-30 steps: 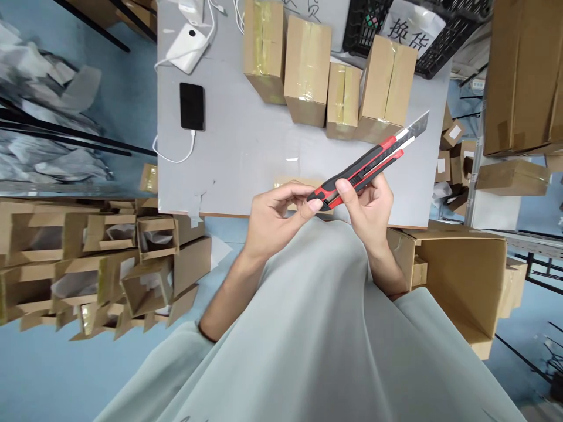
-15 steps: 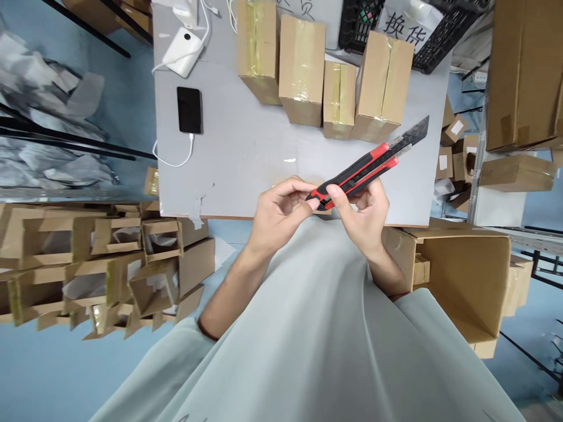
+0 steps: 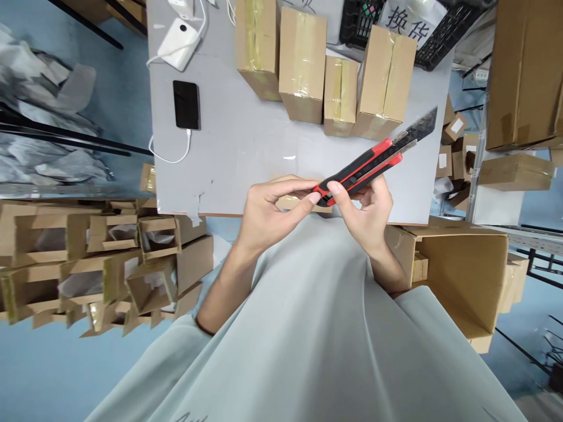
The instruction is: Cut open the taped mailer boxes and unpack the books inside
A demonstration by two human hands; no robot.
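A red and black utility knife [image 3: 363,167] is held slantwise above the table's near edge, its dark blade extended toward the upper right. My right hand [image 3: 367,214] grips the handle, thumb on top and fingers beneath. With thumb and fingertips, my left hand [image 3: 277,214] pinches the rear end of the same knife. Behind the left fingers, part of a small cardboard box [image 3: 288,203] shows at the table edge; most of it is hidden. Four-sided taped cartons stand beyond the knife, among them a tall carton [image 3: 385,82] and a smaller carton [image 3: 340,97].
On the grey table [image 3: 237,158] lie a black phone [image 3: 186,105] on a white cable and a white power bank [image 3: 178,44]. A black crate [image 3: 428,55] stands at the back right. Open cartons [image 3: 97,234] are stacked lower left; a large open box [image 3: 461,281] is lower right.
The knife has shifted slightly right and up in view, with my right hand on it. My left hand has moved slightly left, its fingers straighter. The whole view has shifted a little.
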